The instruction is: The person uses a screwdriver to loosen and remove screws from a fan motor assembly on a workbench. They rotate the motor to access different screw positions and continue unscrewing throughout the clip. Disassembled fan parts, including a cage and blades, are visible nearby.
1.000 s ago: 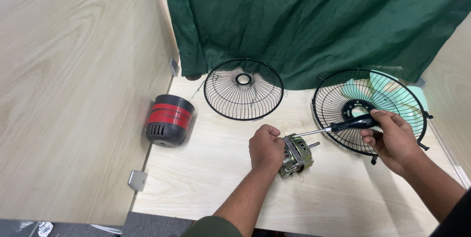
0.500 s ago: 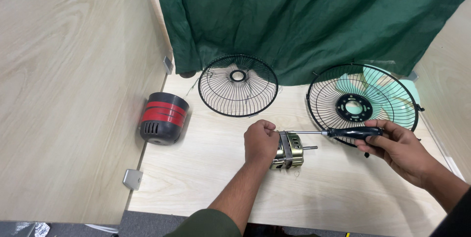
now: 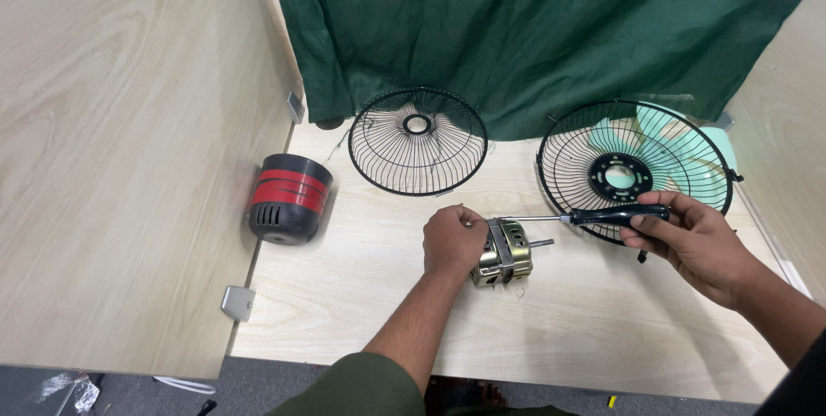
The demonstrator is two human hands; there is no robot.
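My left hand [image 3: 453, 240] grips a small metal fan motor [image 3: 505, 252] that lies on its side on the light wooden table [image 3: 361, 295], its shaft pointing right. My right hand [image 3: 695, 235] holds a screwdriver [image 3: 615, 215] with a black handle. The thin shaft of the screwdriver runs left and its tip touches the top of the motor. Just behind my right hand lies a black wire fan guard [image 3: 635, 171] with pale green fan blades [image 3: 714, 145] under it.
A second black wire guard [image 3: 418, 141] lies at the back centre. A black and red motor cover [image 3: 289, 198] stands at the left by the wooden side wall [image 3: 129, 149]. A dark green cloth [image 3: 533, 29] hangs behind. A metal bracket [image 3: 238, 302] sits at the wall's foot.
The view has shifted a little. My right hand has lowered the screwdriver to lie nearly level, with its tip on the motor. My left hand has stayed on the motor.
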